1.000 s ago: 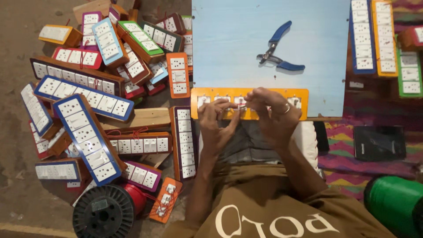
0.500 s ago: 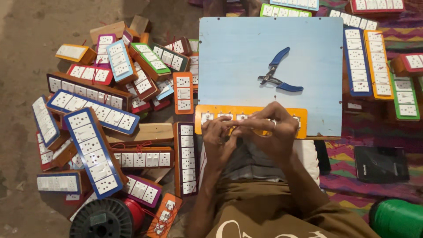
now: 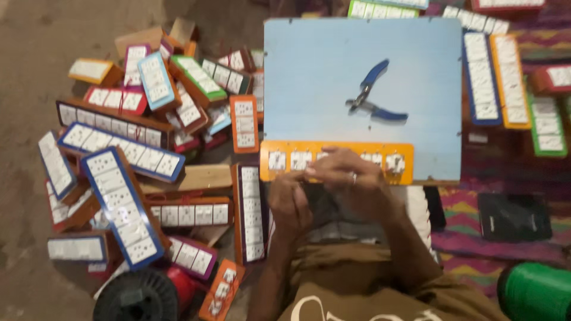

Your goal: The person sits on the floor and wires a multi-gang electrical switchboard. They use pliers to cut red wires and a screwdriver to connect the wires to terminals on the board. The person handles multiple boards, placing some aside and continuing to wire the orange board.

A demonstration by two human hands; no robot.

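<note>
Lying along the near edge of the pale blue desk [image 3: 357, 59], the orange switch board [image 3: 336, 161] is a long, narrow strip carrying a row of white switches and sockets. Both hands work at its middle. The right hand [image 3: 348, 178], a ring on one finger, is curled over the board's near edge with its fingers pressed together on the front face; the left hand [image 3: 289, 199] sits just below the board's left half, fingers bent inward and pinching at something too small and blurred to make out.

The board looks stiff and fairly light, more awkward for its length than its weight, so it is probably best held by its long edges rather than by the white inserts, which may shift or pop out under pressure. Blue-handled pliers [image 3: 373, 98] lie apart near the desk's middle. A heap of finished boards [image 3: 119, 154] covers the floor to the left.
</note>
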